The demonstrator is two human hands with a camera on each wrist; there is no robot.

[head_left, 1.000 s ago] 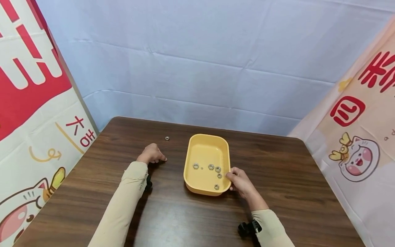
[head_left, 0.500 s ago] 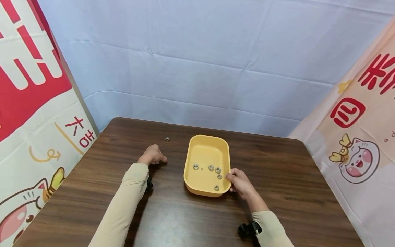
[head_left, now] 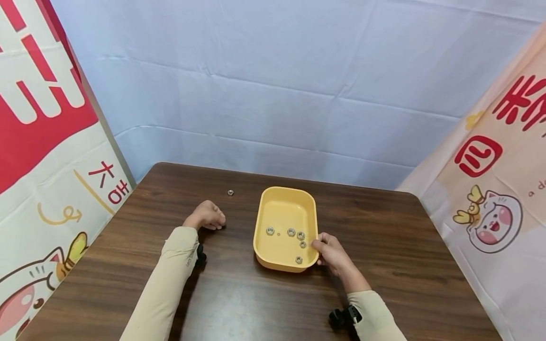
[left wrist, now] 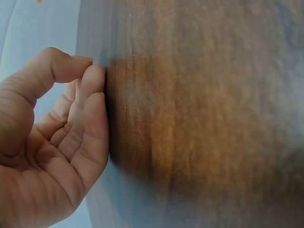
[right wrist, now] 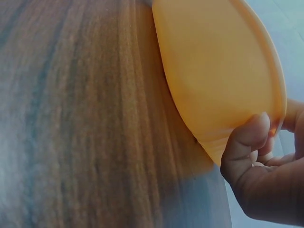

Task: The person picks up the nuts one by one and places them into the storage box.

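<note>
A yellow plastic tray (head_left: pixel 266 201) stands on the table, with several metal hex nuts (head_left: pixel 291 232) and one tiny piece (head_left: pixel 278 234) on its floor. My right hand (head_left: pixel 334 253) grips the tray's right rim near the front corner; in the right wrist view its fingers bend around the tray wall (right wrist: pixel 213 66). Left of the tray, my left hand (head_left: pixel 206 215) is low at the tabletop, fingers curled. The left wrist view has thumb and forefinger meeting at the tips; I cannot tell if something small is between them. A lone nut (head_left: pixel 231 192) lies beyond this hand.
The dark wood table (head_left: pixel 384 227) has rounded far corners. A pale cloth (head_left: pixel 264 94) hangs behind its back edge. Printed banners hang on the left (head_left: pixel 42 142) and right (head_left: pixel 490 189). A black wrist strap device (head_left: pixel 343 316) is on the right wrist.
My left hand has drawn slightly back to the left, and its extended forefinger has curled in. My right hand, the tray and the nuts stay in place.
</note>
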